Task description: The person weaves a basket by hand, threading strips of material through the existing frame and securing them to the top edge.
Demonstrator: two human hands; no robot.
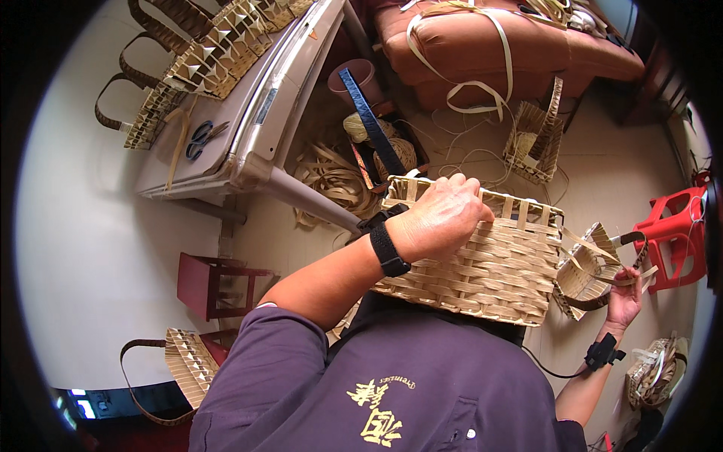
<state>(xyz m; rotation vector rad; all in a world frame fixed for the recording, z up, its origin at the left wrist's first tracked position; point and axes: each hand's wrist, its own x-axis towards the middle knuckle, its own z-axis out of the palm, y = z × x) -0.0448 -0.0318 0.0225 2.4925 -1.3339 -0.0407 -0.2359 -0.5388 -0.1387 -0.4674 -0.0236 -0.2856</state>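
A tan woven basket [482, 279] with a rectangular shape rests on my lap, its rim away from me. My left hand [444, 215] bends over the upper edge, its fingers closed at the rim; the fingertips are partly hidden. Out to the right, my right hand [623, 297] pinches a thin tan weaving strip [602, 277] between thumb and fingers. Just behind that hand lies a smaller woven basket [587, 264] with a dark brown handle. Both wrists wear black straps.
Scissors [203, 141] and several handled baskets [218, 60] are on the table [248, 143] at left. Coiled strips [331, 177] lie on the floor beside a box of twine [388, 143]. A red stool [678, 233] stands right; a brown sofa [489, 53] is at the back.
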